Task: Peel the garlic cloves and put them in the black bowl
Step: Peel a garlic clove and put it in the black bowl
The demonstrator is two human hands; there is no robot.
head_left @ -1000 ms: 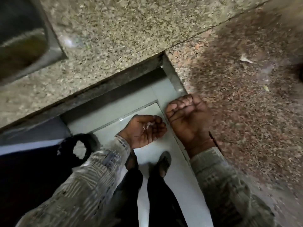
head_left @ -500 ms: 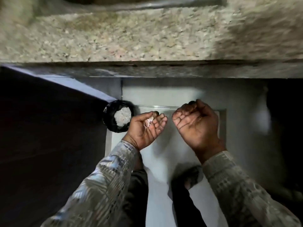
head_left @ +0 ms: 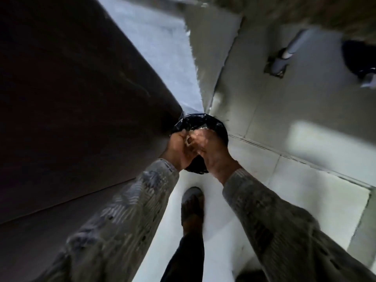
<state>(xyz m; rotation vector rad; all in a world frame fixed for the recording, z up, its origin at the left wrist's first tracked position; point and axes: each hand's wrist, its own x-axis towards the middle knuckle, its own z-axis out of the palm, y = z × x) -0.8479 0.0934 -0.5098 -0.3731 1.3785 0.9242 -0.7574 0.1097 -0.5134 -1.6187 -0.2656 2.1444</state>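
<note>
Over the black bin [head_left: 203, 121] on the floor [head_left: 270, 110], the left hand [head_left: 180, 148] has its grip curled round pale bits [head_left: 189, 140], maybe garlic skins. The right hand [head_left: 212, 153] is too blurry to tell its grip. No cloves or bowl show here, so next, I think, the skins get dropped.

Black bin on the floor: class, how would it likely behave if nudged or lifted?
The black bin has a crinkled, glossy lining, suggesting thin, floppy, slippery plastic. It looks small beside the foot, so probably light. On the smooth floor tiles it would likely slide rather than tip.
</note>
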